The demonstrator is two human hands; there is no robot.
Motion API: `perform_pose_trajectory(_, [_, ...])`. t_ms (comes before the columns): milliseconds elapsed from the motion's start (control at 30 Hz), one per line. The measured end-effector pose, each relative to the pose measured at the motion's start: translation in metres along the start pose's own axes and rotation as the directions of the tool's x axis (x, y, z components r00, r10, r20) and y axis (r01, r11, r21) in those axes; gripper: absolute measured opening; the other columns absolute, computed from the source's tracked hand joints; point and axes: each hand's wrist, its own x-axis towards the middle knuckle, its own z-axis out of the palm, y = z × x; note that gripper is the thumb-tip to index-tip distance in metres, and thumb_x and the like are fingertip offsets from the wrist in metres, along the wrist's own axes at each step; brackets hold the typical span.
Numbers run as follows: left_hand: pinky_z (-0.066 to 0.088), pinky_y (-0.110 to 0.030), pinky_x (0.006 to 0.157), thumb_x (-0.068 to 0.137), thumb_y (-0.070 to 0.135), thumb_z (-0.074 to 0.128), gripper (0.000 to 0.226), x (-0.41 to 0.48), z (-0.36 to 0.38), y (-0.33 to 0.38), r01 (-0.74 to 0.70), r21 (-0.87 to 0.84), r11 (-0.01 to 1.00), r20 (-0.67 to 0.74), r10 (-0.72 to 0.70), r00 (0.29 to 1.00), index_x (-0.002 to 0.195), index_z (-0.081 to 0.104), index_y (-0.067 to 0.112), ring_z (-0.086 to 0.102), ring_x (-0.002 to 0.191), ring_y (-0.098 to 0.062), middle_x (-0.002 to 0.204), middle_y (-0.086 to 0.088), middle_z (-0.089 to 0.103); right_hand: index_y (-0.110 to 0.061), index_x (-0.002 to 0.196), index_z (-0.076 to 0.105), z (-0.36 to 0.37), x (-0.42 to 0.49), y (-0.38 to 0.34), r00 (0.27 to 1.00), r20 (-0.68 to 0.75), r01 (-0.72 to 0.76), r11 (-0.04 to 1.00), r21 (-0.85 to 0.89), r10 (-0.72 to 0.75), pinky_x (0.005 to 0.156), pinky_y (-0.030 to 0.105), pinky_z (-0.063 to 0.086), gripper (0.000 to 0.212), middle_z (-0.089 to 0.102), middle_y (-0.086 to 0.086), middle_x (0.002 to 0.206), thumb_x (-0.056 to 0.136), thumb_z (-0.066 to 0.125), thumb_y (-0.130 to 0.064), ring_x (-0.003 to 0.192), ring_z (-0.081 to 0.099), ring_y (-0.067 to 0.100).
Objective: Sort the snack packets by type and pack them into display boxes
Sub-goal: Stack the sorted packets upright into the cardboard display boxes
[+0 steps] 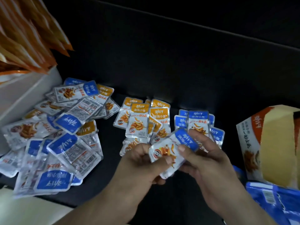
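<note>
Both hands meet palm-inward over the dark table [162, 62] — left hand [142, 166] and right hand [206, 161] pinching one blue-labelled packet [172, 148], thumbs on top.

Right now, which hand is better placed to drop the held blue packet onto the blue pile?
Right hand: it pinches the blue packet at its blue end, right beside the blue pile. The left hand sits by the orange pile.

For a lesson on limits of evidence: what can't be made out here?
Head view: count of the blue stack, covered by the held packet and right hand.
Head view: inside of the display box, cut off by the right edge.
Head view: orange packets top left, blurred, print unreadable.
</note>
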Motion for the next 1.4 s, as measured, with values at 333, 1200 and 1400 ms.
perform_pose_trajectory(333, [0.055,-0.021,0.077,0.092,0.019,0.074,0.027,0.003,0.004,-0.017,-0.067,0.411,0.909,-0.04,0.091,0.995,0.11,0.07,0.039,0.073,0.094,-0.002,0.101,0.023,0.075,-0.032,0.109,0.077,-0.06,0.045,0.01,0.945,0.105,0.27,0.558,-0.785,-0.31,0.061,0.015,0.051,0.026,0.068,-0.017,0.082,0.09,0.078,-0.014,0.069,0.067,0.001])
perform_pose_trajectory(1200, [0.036,-0.062,0.115,0.096,0.05,0.044,0.049,0.005,-0.174,-0.034,-0.102,0.98,-0.169,0.177,0.52,0.835,0.128,0.069,0.022,0.048,0.143,-0.037,0.149,-0.007,0.057,-0.017,0.131,0.069,0.043,0.015,0.063,0.884,0.301,0.28,-0.111,-0.954,-0.357,0.11,0.054,0.048,0.053,0.054,0.006,0.152,0.093,0.059,-0.052,0.147,0.043,0.03])
perform_pose_trajectory(1400, [0.031,-0.068,0.115,0.083,0.03,0.075,0.044,0.006,-0.158,-0.034,-0.085,0.981,-0.174,0.172,0.586,0.792,0.125,0.07,0.016,0.045,0.144,-0.04,0.149,-0.012,0.055,-0.021,0.162,0.026,0.022,0.006,0.055,0.982,0.144,0.123,-0.162,-0.979,-0.124,0.128,0.037,0.007,0.068,0.008,-0.002,0.172,0.102,0.034,-0.053,0.159,-0.007,0.017])
